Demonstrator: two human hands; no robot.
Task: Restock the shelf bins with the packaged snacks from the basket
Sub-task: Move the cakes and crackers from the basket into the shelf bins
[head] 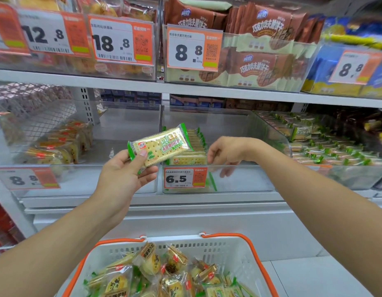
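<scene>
My left hand [123,170] holds a green-edged cracker packet [160,145] in front of the middle shelf. Just behind it stands a clear bin [239,179] tagged 6.5, with a row of the same cracker packets [192,146] at its left side. My right hand [226,152] reaches over that bin's front wall, fingers spread and pointing down into the bin, holding nothing. Below, a white basket [209,249] with orange handles holds several mixed snack packets [164,275], some yellow pastries and some green cracker packs.
A clear bin [78,181] tagged 8.8 at left holds several yellow pastry packets. To the right another bin [336,146] is full of green packets. The upper shelf carries bins of brown wafer packs [261,67] and price tags.
</scene>
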